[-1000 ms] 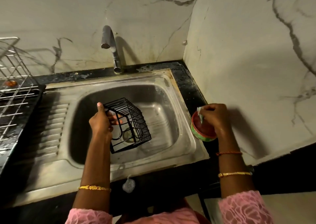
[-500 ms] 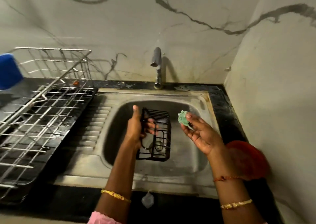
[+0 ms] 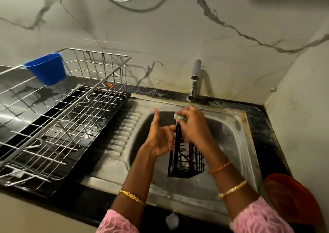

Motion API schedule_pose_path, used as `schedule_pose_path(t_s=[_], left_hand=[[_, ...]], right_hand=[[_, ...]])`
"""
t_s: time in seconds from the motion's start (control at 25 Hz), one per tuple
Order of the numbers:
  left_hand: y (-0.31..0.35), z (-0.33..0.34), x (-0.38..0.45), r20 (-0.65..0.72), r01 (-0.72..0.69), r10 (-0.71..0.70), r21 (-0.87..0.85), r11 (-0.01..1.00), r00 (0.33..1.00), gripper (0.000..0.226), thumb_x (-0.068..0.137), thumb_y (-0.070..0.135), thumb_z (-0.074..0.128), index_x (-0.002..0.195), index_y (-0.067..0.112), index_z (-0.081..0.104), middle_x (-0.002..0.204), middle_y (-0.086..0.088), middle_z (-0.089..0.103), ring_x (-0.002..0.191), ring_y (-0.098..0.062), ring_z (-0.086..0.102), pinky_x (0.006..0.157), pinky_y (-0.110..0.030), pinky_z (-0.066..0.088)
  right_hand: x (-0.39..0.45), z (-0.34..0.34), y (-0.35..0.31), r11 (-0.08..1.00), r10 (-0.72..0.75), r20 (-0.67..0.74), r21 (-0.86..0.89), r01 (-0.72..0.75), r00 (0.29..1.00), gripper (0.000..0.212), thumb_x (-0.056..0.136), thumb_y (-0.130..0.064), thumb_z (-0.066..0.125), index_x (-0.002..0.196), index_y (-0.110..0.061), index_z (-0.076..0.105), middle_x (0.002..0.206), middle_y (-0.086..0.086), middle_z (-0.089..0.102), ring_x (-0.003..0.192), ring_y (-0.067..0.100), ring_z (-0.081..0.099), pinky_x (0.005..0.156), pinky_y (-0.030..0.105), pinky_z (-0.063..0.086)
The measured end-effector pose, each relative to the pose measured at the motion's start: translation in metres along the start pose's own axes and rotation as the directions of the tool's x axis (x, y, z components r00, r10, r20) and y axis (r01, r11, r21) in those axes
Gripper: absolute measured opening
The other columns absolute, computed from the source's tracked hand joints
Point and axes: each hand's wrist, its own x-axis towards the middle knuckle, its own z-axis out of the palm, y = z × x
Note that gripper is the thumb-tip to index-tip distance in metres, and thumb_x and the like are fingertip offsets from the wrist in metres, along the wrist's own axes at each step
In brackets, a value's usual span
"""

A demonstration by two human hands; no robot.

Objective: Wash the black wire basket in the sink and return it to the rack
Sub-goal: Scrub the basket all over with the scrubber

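- Holding the black wire basket [image 3: 185, 158] over the bowl of the sink [image 3: 236, 136], I have it stood on end, its open wire side turned toward my right.
- My left hand [image 3: 160, 140] grips the basket's upper left edge; the fingers curl in around the wire and the thumb sticks straight up, free of it.
- My right hand [image 3: 192, 126] is closed around a small pale green scrub pad [image 3: 180, 117], pressing it against the basket's top edge, just beside my left fingers.
- Beyond both hands, the tap [image 3: 195, 79] stands at the back of the sink; I see no water from it.
- Out past my left hand, the steel dish rack [image 3: 71, 111] sits on the black counter, well apart from the basket, with a blue cup [image 3: 47, 69] hung on its far rail.
- Near my right forearm, at the counter's edge, lies a blurred red round tub [image 3: 292, 197].
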Motion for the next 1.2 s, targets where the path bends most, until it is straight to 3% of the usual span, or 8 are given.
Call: schedule_pose_path(t_s=[0.08,0.32,0.4,0.56,0.64,0.8,1.04,1.2], left_hand=[[-0.003,-0.001,0.0,0.005,-0.038,0.039,-0.056,0.998,0.999,0.113,0.069,0.092,0.016,0.117,0.0,0.061,0.102,-0.023,0.065,0.092,-0.035,0.064,0.086,-0.045,0.049],[-0.006,-0.008,0.009,0.02,-0.075,0.082,-0.223,0.972,0.996,0.113,0.063,0.089,0.032,0.135,0.005,0.049,0.135,-0.03,0.048,0.116,-0.046,0.052,0.104,-0.055,0.039],[-0.005,-0.008,0.011,0.001,-0.072,0.074,-0.175,0.982,0.997,0.107,0.069,0.089,0.028,0.128,0.004,0.055,0.121,-0.027,0.06,0.108,-0.041,0.059,0.099,-0.051,0.044],[-0.01,-0.007,0.013,0.0,-0.053,0.053,-0.14,0.989,0.999,0.093,0.078,0.084,0.016,0.107,0.009,0.06,0.07,-0.012,0.066,0.058,-0.022,0.061,0.056,-0.031,0.053],[-0.012,-0.007,0.015,0.007,-0.049,0.051,-0.145,0.988,0.999,0.09,0.08,0.082,0.015,0.115,0.009,0.055,0.076,-0.014,0.07,0.064,-0.026,0.067,0.057,-0.033,0.055],[-0.012,-0.009,0.021,0.105,-0.057,0.086,-0.253,0.966,0.991,0.1,0.075,0.086,0.024,0.141,0.012,0.042,0.135,-0.026,0.051,0.117,-0.045,0.054,0.101,-0.058,0.041],[-0.013,-0.01,0.03,0.119,-0.038,0.065,-0.213,0.976,0.991,0.098,0.073,0.086,0.032,0.14,0.016,0.045,0.141,-0.024,0.045,0.124,-0.042,0.049,0.108,-0.059,0.031],[-0.014,-0.012,0.034,0.086,-0.055,0.073,-0.201,0.978,0.994,0.098,0.072,0.087,0.034,0.138,0.015,0.047,0.134,-0.024,0.04,0.108,-0.031,0.049,0.093,-0.046,0.039]], right_hand=[[0.011,-0.004,0.0,0.999,0.037,0.058,0.03,-0.038,0.998,0.019,0.086,-0.009,0.062,0.105,-0.01,0.066,0.11,0.004,0.061,0.097,0.01,0.056,0.08,0.016,0.046],[-0.071,0.025,-0.001,0.994,-0.101,0.022,0.033,0.1,0.995,0.023,0.08,0.002,0.063,0.098,-0.008,0.072,0.104,0.006,0.066,0.099,0.014,0.056,0.089,0.017,0.039],[-0.049,0.024,0.0,0.997,-0.067,-0.047,0.027,0.068,0.997,0.021,0.082,0.002,0.062,0.099,-0.007,0.071,0.106,0.005,0.064,0.097,0.01,0.054,0.087,0.016,0.042],[0.009,0.008,-0.003,0.998,0.06,-0.072,0.031,-0.058,0.996,0.017,0.084,-0.007,0.064,0.102,-0.006,0.067,0.104,0.007,0.067,0.089,0.008,0.057,0.083,0.022,0.05],[0.009,0.009,-0.002,0.995,0.072,-0.026,0.064,-0.07,0.997,0.015,0.085,-0.006,0.064,0.099,-0.008,0.068,0.099,0.008,0.068,0.085,0.011,0.061,0.08,0.03,0.055],[-0.06,0.034,-0.002,0.997,-0.028,-0.062,-0.071,0.024,0.998,0.033,0.079,0.006,0.061,0.106,-0.013,0.069,0.101,0.008,0.068,0.094,0.02,0.059,0.082,0.024,0.047],[-0.033,0.033,0.002,0.999,0.049,-0.15,0.027,-0.045,0.988,0.02,0.09,-0.005,0.054,0.106,-0.008,0.068,0.098,0.001,0.058,0.086,0.003,0.052,0.079,0.019,0.048],[0.02,0.026,0.008,0.989,0.118,-0.208,-0.064,-0.134,0.971,0.018,0.088,-0.011,0.061,0.103,-0.01,0.07,0.103,0.005,0.064,0.104,0.018,0.052,0.085,0.025,0.046]])
